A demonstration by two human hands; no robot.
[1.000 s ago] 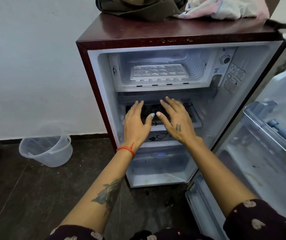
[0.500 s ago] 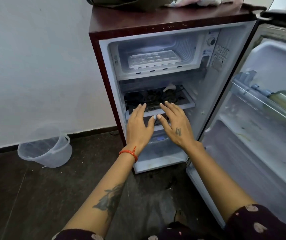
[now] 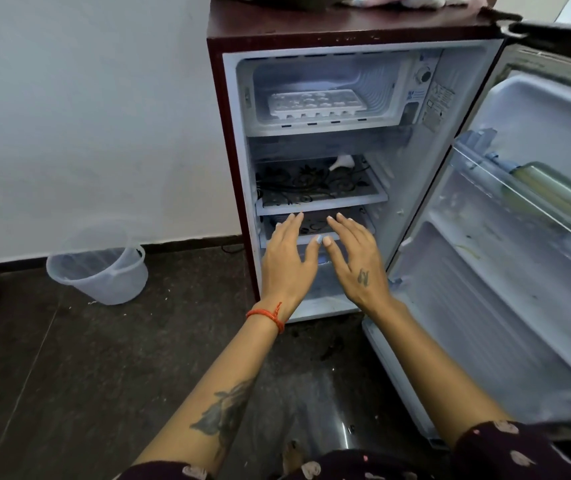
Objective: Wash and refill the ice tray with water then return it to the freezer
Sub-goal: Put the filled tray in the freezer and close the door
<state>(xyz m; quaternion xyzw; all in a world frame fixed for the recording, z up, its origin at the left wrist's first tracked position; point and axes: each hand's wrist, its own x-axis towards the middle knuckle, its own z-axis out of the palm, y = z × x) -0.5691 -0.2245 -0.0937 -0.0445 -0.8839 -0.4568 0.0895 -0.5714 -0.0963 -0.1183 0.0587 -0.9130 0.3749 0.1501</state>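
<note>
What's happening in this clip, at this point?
A person stands at an open fridge, its door swung wide. The ice tray sits in the freezer compartment at the top. The left hand and right hand are empty, fingers straight, held out before the lower shelves.

Both arms stretched forward, left hand (image 3: 286, 263) and right hand (image 3: 355, 265) palms down, fingers straight, thumbs nearly touching
</note>
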